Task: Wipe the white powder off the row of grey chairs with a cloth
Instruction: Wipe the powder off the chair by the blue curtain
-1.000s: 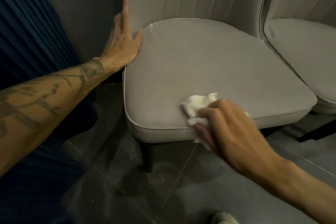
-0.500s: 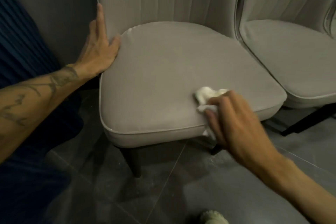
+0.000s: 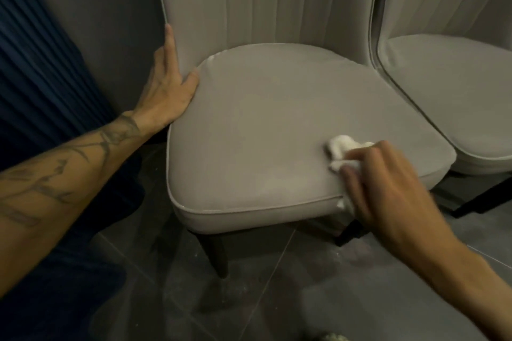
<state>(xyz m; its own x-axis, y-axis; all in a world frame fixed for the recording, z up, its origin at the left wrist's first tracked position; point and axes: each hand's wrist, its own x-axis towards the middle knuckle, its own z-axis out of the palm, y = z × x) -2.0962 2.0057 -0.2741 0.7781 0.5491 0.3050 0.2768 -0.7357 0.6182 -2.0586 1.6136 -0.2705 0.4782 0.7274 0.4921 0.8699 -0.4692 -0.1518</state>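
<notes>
A grey upholstered chair [image 3: 263, 124] fills the middle of the view, with faint white powder along its back-left seam. My right hand [image 3: 388, 188] grips a crumpled white cloth [image 3: 342, 149] and holds it against the seat near the front right corner. My left hand [image 3: 166, 86] lies flat with straight fingers against the chair's left side, where seat and backrest meet. A second grey chair [image 3: 457, 91] stands close on the right.
A dark blue pleated curtain [image 3: 41, 63] hangs at the left beside a grey wall [image 3: 110, 22]. The dark tiled floor [image 3: 277, 285] carries scattered white powder under the chair. Dark chair legs [image 3: 219, 255] stand below the seat. A pale fluffy thing [image 3: 335, 338] shows at the bottom edge.
My right hand has slid the cloth rightward along the front of the seat. The left hand stays on the chair's side. The view has shifted.
</notes>
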